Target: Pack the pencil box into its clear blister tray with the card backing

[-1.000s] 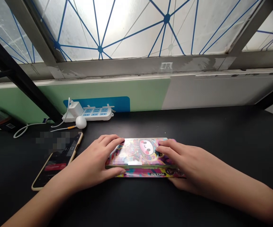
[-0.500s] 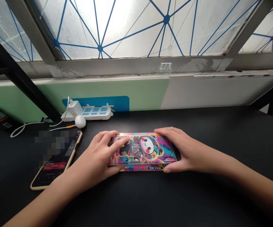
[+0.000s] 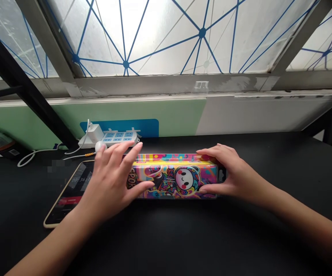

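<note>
A pencil box (image 3: 166, 178) printed with a colourful cartoon bear lies across the dark tabletop in front of me. Its cartoon face is tipped toward me, and a patterned narrow side shows along the top. My right hand (image 3: 229, 172) grips the right end, thumb on the front and fingers over the back. At the left end is my left hand (image 3: 115, 178), fingers spread and raised, its thumb over the front face. Whether that thumb presses on the box I cannot tell. Part of the box's left end is hidden behind this hand.
Left of the box lies a phone (image 3: 68, 199) with its screen lit, partly behind my left forearm. A white power strip (image 3: 119, 137) with a plugged-in charger (image 3: 95, 133) and cable sits against the wall. A bottle (image 3: 0, 143) lies at the far left.
The pencil box has tilted so its cartoon face now points toward me instead of upward. My left hand has lifted and spread its fingers; my right hand still grips the right end.
</note>
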The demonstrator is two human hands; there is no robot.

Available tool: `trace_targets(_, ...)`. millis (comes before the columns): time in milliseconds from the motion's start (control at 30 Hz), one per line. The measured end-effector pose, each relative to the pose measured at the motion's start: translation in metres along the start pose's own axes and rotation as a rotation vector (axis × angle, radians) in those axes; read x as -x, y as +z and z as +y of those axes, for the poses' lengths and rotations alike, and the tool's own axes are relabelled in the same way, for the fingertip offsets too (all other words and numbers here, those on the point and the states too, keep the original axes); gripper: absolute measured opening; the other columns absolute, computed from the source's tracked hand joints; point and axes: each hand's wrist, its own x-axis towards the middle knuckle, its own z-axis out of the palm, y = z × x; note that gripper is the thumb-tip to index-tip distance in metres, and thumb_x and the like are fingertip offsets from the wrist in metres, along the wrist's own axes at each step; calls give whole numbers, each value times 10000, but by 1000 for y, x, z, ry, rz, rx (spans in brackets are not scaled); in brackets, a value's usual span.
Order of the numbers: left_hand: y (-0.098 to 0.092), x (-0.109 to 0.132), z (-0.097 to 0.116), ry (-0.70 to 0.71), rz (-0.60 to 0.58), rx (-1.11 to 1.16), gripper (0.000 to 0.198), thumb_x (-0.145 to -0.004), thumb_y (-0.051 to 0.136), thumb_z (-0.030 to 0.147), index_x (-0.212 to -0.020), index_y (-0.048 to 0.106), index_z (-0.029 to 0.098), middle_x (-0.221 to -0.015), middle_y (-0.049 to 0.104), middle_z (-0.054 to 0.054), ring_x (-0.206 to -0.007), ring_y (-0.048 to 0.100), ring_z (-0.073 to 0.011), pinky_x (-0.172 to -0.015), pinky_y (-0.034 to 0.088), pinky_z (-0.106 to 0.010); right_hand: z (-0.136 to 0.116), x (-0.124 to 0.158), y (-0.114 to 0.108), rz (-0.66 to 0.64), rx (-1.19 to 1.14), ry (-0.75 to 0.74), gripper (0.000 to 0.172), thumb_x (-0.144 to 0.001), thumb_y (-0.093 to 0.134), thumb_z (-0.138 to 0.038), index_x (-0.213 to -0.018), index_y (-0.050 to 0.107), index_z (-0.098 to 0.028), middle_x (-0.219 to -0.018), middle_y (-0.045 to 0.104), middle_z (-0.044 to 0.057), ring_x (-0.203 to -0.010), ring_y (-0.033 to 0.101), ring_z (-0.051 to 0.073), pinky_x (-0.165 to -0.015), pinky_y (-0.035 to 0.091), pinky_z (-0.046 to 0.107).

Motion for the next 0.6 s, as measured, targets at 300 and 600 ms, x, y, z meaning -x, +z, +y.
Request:
trace_targets(300,-7,0,0,198,60,-12,230,-952,698,326,-1103,588,192,-939,706,-52,-822,691,-219,-1097,391,-572,-19,5,-4,216,282,-234,333,-932,713,-259,-1234,583,-201,-989,753,57,-824,726,193,-1134,388,509)
trace_targets(600,-3,4,16,219,-170,-95,222,-922,634,194,-1136,585,164,-1112,732,-129,-932,690,-305,-836,515,-449,-43,10,13,33,323,-229,247,-993,544,-185,-1231,609,-190,-1104,778,95,-959,739,262,-867,562,431)
